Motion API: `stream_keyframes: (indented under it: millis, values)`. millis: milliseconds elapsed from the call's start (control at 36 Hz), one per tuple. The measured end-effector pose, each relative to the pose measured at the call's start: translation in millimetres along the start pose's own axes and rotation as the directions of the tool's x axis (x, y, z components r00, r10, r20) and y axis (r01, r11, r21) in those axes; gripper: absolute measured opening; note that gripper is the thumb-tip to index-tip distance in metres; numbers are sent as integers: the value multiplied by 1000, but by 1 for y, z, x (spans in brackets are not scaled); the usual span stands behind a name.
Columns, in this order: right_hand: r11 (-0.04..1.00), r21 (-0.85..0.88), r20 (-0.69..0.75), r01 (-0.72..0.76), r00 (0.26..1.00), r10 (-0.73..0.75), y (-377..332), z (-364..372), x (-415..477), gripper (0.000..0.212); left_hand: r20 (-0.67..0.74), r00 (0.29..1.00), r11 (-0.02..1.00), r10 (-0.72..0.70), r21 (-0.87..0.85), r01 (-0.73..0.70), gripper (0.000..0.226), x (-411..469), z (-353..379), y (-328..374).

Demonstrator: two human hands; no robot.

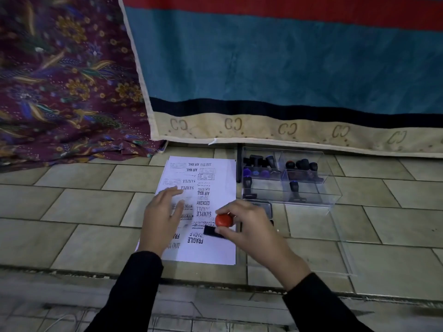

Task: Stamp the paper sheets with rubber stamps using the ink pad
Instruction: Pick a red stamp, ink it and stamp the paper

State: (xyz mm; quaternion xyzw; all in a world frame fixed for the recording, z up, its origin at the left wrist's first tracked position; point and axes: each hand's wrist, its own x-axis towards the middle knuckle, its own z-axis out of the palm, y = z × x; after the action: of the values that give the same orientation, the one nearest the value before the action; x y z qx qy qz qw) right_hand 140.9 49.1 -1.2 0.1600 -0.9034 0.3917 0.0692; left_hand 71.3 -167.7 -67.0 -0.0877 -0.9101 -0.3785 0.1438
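Note:
A stack of white paper sheets (221,173) lies on the tiled floor, its top sheet covered with several black stamp prints. My right hand (249,226) grips a rubber stamp (221,224) with a red knob and a black base, held over the sheet's lower right part beside the FRAGILE print. My left hand (163,216) lies on the sheet's left side with fingers spread and straight. The ink pad (267,208) peeks out behind my right hand, mostly hidden.
A clear plastic organiser (299,185) with several black stamps in its compartments stands right of the paper. Its clear lid (345,255) lies on the tiles nearer me. A blue and red striped cloth (287,68) and a purple floral cloth (60,80) hang behind.

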Motion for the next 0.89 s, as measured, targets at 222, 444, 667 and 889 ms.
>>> stream_keyframes:
  millis: [222, 444, 667, 889]
  values:
    - [999, 30, 102, 29, 994, -32, -14, 37, 6, 30, 88, 996, 961, -15, 277, -10, 49, -3, 7, -25]
    - [999, 19, 150, 31, 988, -34, -10, 51, 6, 30, 90, 995, 957, -35, 290, 8, 44, -3, 7, -26]
    - [998, 19, 123, 53, 991, -55, -10, 54, 5, 25, 95, 994, 954, -45, 300, 15, 50, -2, 8, -26]
    - [991, 115, -74, -66, 994, 75, 1, 13, 16, 23, 74, 997, 962, -24, 274, 3, 29, -5, 8, -27]
